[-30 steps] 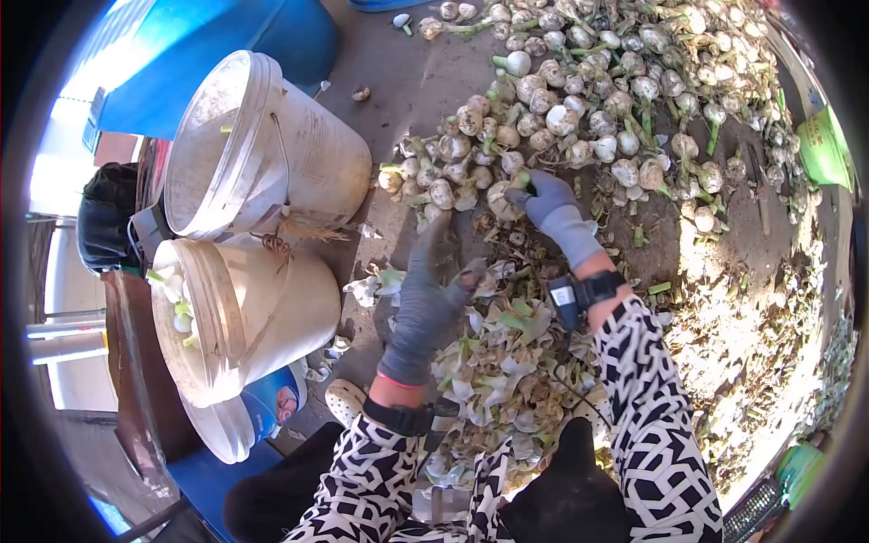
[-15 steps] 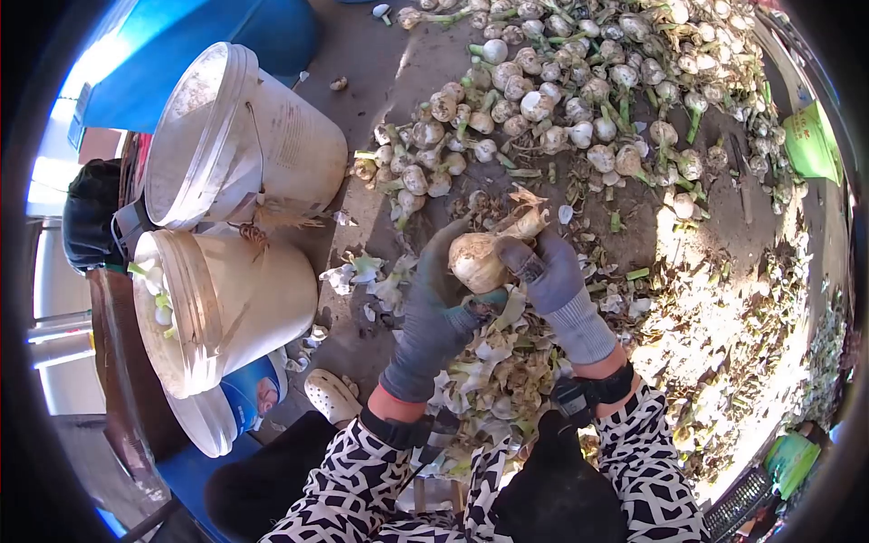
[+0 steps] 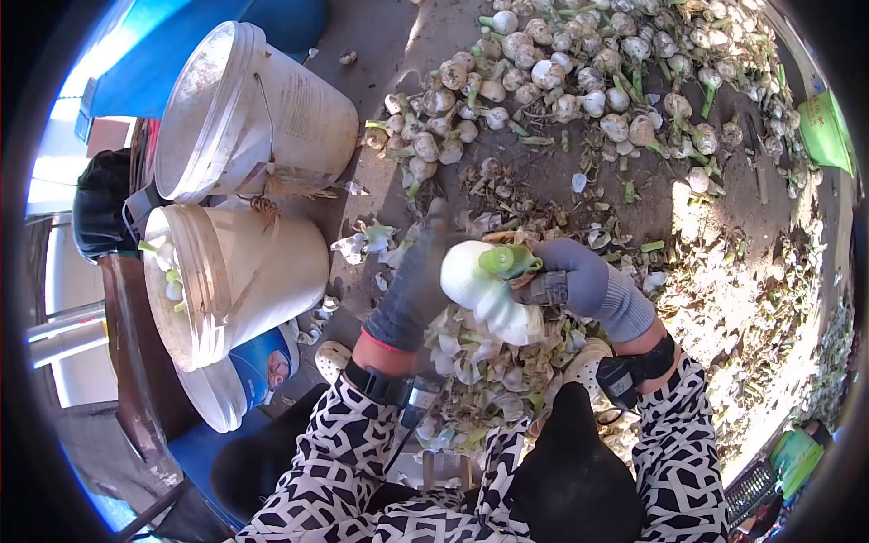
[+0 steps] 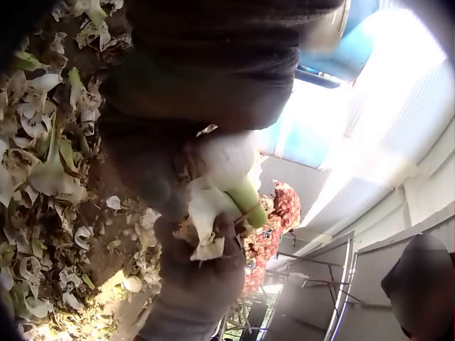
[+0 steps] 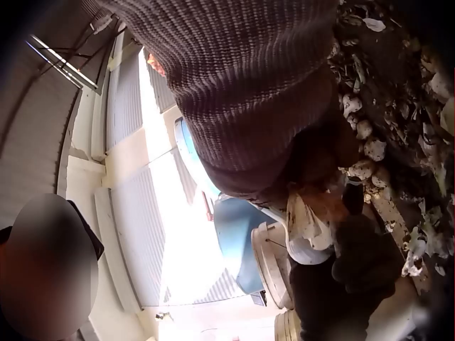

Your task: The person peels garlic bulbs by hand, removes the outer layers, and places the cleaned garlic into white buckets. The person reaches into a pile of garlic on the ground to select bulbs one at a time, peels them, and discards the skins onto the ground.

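Note:
A large white garlic bulb [image 3: 469,275] with a cut green stem stands out between the gloved hands in the head view, pale skin hanging below it. My right hand [image 3: 584,279] pinches it at the stem side with curled fingers. At the bulb's left edge is my left hand [image 3: 407,282], blurred, its fingers fairly straight; its thumb is hidden. The left wrist view has the bulb [image 4: 226,158] and loose skin [image 4: 205,217] against the right hand's fingers [image 4: 226,238]. In the right wrist view, the dark left hand [image 5: 361,264] is beside pale skin [image 5: 306,222].
Two white buckets [image 3: 312,113] [image 3: 281,271] lean at the left, the lower one with peeled bulbs inside. A heap of garlic bulbs [image 3: 615,101] covers the upper right ground. Peelings [image 3: 471,357] lie under the hands, near light clogs [image 3: 333,360]. A blue container [image 3: 163,54] is upper left.
Both hands went from the heap back toward the body with a bulb. Its brown outer skin has been pulled back, exposing white surface, and the left hand has come off its earlier grip.

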`<state>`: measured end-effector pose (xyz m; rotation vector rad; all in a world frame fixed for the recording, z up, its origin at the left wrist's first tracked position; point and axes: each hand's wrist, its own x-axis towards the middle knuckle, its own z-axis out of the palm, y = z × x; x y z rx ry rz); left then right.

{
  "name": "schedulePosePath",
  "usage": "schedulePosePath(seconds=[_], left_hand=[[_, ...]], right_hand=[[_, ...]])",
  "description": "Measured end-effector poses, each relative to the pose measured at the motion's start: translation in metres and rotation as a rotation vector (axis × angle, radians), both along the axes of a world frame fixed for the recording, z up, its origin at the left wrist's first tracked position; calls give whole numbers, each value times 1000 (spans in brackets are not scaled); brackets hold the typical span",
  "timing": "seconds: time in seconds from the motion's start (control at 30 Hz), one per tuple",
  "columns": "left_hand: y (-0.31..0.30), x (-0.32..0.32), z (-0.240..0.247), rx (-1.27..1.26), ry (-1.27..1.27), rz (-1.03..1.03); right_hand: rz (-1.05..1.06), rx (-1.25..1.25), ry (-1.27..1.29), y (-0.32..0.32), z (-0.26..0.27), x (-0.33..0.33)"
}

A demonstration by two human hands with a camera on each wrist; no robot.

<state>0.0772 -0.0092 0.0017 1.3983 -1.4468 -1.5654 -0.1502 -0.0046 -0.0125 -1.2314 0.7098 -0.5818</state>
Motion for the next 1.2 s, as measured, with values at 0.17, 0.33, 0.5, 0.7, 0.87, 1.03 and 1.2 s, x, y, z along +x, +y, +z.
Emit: schedulePosePath(seconds=[0.17, 0.33, 0.5, 0.7, 0.87, 1.03, 1.2], left_hand=[[-18, -7, -2, 115, 173, 383], [23, -11, 24, 50, 88, -69], [25, 3, -9, 391, 402, 178], [12, 5, 12, 293, 1024, 255], [2, 0, 17, 165, 776, 290], [13, -13, 27, 151, 601, 276], [18, -15, 31, -215, 328, 195]], right_hand=[[-30, 780, -892, 10, -17, 23], [-12, 418, -634, 16, -24, 21], [-160, 778, -922, 21, -56, 6], [-183, 675, -478, 61, -114, -63], [480, -202, 893, 75, -39, -12], [-184, -297, 621, 27, 24, 8], [-267, -460, 549, 5, 39, 26]])
